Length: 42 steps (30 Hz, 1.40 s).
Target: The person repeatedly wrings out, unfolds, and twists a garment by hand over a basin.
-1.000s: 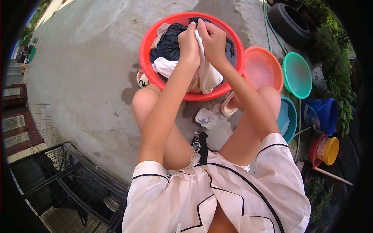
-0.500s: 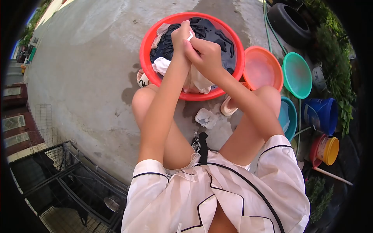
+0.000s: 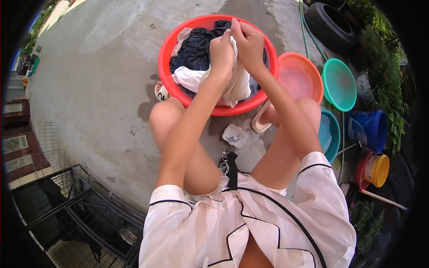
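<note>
Fingers [image 3: 226, 34] of left hand [image 3: 221, 57] and right hand [image 3: 250, 48] are pinching white cloth [image 3: 239, 87] over the red basin [image 3: 245, 107]; the right hand is now sitting higher than before (more cloth is showing).

Pale cloth [image 3: 237, 87] in left grip [image 3: 222, 54] and right grip [image 3: 250, 48]

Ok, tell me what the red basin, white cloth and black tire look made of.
Red basin: likely plastic, smooth and faintly glossy along its thick rim. White cloth: soft fabric, matte, by its bunched folds; fibre unclear. Black tire: probably rubber, by its dull, dark ring.
</note>
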{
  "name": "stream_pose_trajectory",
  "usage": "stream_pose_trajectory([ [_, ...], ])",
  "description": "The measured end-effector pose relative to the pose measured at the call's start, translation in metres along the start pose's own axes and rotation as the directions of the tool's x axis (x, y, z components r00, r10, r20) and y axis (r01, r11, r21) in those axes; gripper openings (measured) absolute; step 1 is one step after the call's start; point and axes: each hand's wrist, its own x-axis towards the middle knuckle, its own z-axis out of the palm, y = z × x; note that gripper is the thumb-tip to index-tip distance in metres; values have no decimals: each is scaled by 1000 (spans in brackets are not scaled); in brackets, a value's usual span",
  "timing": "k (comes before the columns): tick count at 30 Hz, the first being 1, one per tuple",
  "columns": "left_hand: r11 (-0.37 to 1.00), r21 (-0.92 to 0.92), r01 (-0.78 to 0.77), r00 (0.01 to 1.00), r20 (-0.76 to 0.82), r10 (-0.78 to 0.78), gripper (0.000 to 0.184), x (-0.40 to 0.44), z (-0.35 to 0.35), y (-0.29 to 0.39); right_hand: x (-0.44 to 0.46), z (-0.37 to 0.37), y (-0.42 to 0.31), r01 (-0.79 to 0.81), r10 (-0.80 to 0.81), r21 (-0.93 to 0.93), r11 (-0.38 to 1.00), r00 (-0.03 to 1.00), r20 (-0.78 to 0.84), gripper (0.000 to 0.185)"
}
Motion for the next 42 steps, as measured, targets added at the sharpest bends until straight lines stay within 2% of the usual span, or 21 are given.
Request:
stream_pose_trajectory([
  [3,995,103,-14,998,54,8,37,-2,-3,5,2,1,4,-82,81,-38,996,996,-33,37],
  [5,956,-293,36,999,-22,-44,37,4,-4,11,-14,9,-6,65,-64,-41,997,998,28,34],
  [7,997,35,-62,995,77,59,35,15,-26,17,-33,9,-19,324,-312,-69,944,940,139,32],
  [9,972,-233,-31,991,120,60,37,3,-13,7,-13,2,-20,139,-134,-46,989,987,91,31],
  [11,991,130,-2,998,56,-5,36,-13,-6,16,8,-3,3,-18,18,9,1000,999,43,31],
  [13,992,125,-12,992,129,-4,35,-11,-10,21,3,0,-6,56,-56,-74,996,998,8,32],
  [15,943,-324,75,997,11,-76,34,-6,-4,27,-13,5,-19,225,-222,-109,968,974,39,32],
  [17,995,-94,-19,998,59,25,27,16,-24,21,-30,8,-25,547,-524,-162,822,836,164,31],
  [20,987,-71,-146,982,111,153,34,11,-18,8,-16,9,-13,293,-288,-97,951,955,67,31],
  [21,988,-154,-20,998,62,30,37,-3,-6,14,-6,7,-10,159,-157,-69,985,987,26,31],
  [22,1000,-31,5,997,79,-2,38,-6,-4,16,3,4,-9,39,-38,77,996,999,-14,32],
  [25,997,36,63,989,133,-67,35,-6,-10,24,0,3,-11,76,-78,-39,996,996,-52,33],
  [26,961,-255,111,989,119,-83,35,-2,-9,22,-9,4,-15,186,-185,-95,978,982,19,32],
  [29,1000,-24,-3,985,172,7,31,19,-27,14,-29,6,-32,597,-571,-201,777,802,175,29],
  [31,890,-427,162,959,282,-39,31,4,-19,16,-14,6,-23,347,-342,-110,931,938,66,31],
  [32,960,-222,167,983,106,-147,30,-12,-5,24,-3,4,-13,176,-175,-86,981,984,24,34],
  [35,986,149,68,985,149,-90,27,-8,-10,25,11,0,4,-44,46,61,997,998,-36,35],
  [38,950,-301,83,983,181,-28,33,4,-21,27,-14,9,-27,350,-348,-118,929,937,39,32],
  [39,992,-123,28,985,174,-6,33,16,-32,20,-23,13,-21,525,-511,-158,836,851,122,32],
  [41,1000,-18,4,993,114,-2,34,25,-34,14,-24,11,-23,587,-553,-189,787,807,206,33],
  [42,983,-170,64,994,102,-47,34,16,-26,14,-18,10,-19,445,-423,-185,876,894,146,34],
])
